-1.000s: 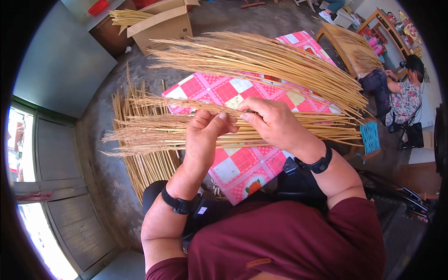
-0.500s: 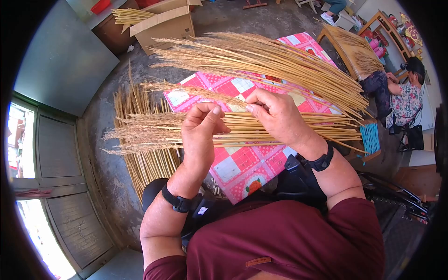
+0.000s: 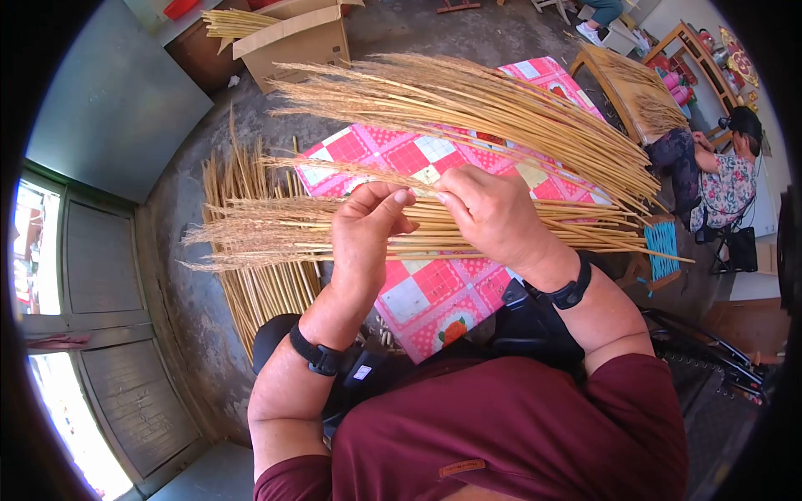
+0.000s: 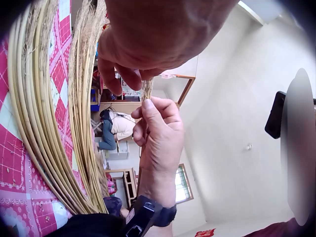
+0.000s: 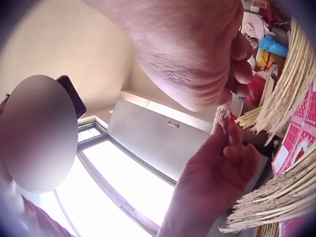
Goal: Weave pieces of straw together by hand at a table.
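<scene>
My right hand (image 3: 493,209) pinches a dry tasselled reed stalk (image 3: 322,165) between thumb and curled fingers. Its feathery tassel points left, raised above the table. My left hand (image 3: 361,234) is close beside it, thumb and forefinger together at the stalk just left of the right hand. In the left wrist view the tassel (image 4: 147,88) shows between the two hands. The right wrist view has the left fingertips (image 5: 223,129) right at it. Beneath the hands lies a bundle of similar reeds (image 3: 251,225), heads to the left.
A pink checked cloth (image 3: 409,296) covers the table. A larger reed bundle (image 3: 501,104) lies across its far side. More stalks (image 3: 276,292) stand low at the left. A cardboard box (image 3: 305,50) is behind; a blue-woven stool (image 3: 662,248) and a seated person (image 3: 725,188) are at right.
The stalk was lifted and drawn right and up, apart from the left hand, then lowered a little. The left fingers are beside it again. One stalk end at right now sticks out farther over the stool.
</scene>
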Demonstrator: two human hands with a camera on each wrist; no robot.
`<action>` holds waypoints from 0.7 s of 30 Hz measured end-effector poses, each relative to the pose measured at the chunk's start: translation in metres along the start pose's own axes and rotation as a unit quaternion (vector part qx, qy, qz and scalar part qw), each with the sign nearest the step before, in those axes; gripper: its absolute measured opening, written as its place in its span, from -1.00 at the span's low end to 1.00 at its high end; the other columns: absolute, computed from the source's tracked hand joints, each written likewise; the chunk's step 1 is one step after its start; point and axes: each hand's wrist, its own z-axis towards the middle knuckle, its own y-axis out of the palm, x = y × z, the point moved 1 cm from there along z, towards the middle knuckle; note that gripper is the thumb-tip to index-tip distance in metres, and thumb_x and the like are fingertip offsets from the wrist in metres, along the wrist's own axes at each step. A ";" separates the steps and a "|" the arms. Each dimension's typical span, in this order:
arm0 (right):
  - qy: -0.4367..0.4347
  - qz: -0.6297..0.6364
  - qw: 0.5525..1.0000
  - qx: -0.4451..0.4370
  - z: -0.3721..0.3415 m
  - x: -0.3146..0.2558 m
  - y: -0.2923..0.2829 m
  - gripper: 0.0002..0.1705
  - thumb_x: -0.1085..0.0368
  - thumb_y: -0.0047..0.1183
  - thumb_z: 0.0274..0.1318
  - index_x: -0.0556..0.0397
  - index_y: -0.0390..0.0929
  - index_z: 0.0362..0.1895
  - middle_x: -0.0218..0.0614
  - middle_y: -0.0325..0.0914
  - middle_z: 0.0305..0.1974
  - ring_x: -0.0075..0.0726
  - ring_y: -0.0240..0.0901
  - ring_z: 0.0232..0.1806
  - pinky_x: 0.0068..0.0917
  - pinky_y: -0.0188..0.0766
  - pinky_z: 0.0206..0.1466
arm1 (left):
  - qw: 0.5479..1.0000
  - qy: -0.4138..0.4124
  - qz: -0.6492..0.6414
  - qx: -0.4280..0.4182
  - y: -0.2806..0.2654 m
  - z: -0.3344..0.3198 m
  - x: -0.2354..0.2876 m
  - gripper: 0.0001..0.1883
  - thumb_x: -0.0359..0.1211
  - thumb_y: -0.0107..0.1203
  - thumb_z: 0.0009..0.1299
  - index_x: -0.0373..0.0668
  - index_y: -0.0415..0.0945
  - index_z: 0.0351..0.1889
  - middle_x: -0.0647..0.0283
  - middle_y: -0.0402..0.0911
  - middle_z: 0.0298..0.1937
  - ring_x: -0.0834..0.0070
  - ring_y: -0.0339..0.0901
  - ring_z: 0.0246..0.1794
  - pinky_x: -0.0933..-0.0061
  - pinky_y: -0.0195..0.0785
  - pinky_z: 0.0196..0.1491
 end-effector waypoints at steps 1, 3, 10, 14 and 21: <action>-0.014 -0.020 1.000 -0.001 -0.001 0.000 0.001 -0.92 0.31 0.02 0.09 -0.02 0.39 -0.36 -0.31 0.44 -0.52 -0.17 0.49 -0.54 -0.31 0.38 -0.56 | 1.000 0.000 -0.004 0.001 -0.001 0.001 -0.001 -0.92 -0.44 0.11 0.32 -0.25 0.50 -0.29 0.25 0.62 -0.35 0.69 0.45 -0.57 0.60 0.45 -0.40; -0.018 -0.035 0.999 -0.008 -0.002 0.000 0.003 -0.92 0.31 0.01 0.09 -0.01 0.38 -0.37 -0.32 0.43 -0.53 -0.20 0.49 -0.55 -0.31 0.37 -0.58 | 1.000 -0.002 -0.008 0.002 -0.003 0.003 -0.003 -0.92 -0.43 0.12 0.32 -0.24 0.49 -0.31 0.25 0.61 -0.36 0.69 0.44 -0.57 0.59 0.45 -0.39; 0.014 0.019 1.000 -0.013 0.000 0.001 0.002 -0.91 0.29 0.00 0.11 -0.01 0.39 -0.35 -0.29 0.47 -0.50 -0.12 0.49 -0.53 -0.28 0.39 -0.52 | 0.999 -0.005 -0.042 -0.020 -0.005 0.004 -0.006 -0.92 -0.42 0.11 0.33 -0.21 0.47 -0.36 0.30 0.56 -0.43 0.67 0.43 -0.60 0.58 0.44 -0.38; 0.063 0.068 0.996 -0.019 0.001 0.000 -0.001 -0.94 0.40 0.08 0.05 0.06 0.45 -0.38 -0.21 0.50 -0.50 -0.13 0.48 -0.51 -0.37 0.34 -0.50 | 0.999 -0.003 -0.032 -0.017 -0.001 0.002 -0.003 -0.96 -0.47 0.07 0.33 -0.21 0.46 -0.37 0.34 0.52 -0.47 0.68 0.42 -0.61 0.61 0.40 -0.43; 0.138 0.153 0.977 -0.060 0.004 0.008 -0.008 -0.95 0.39 0.04 0.07 0.10 0.47 -0.38 -0.22 0.51 -0.55 -0.25 0.47 -0.55 -0.41 0.34 -0.48 | 0.960 0.128 0.238 0.069 -0.014 0.016 0.002 -0.92 -0.50 -0.05 0.38 -0.23 0.42 -0.38 0.32 0.50 -0.49 0.67 0.39 -0.63 0.63 0.39 -0.44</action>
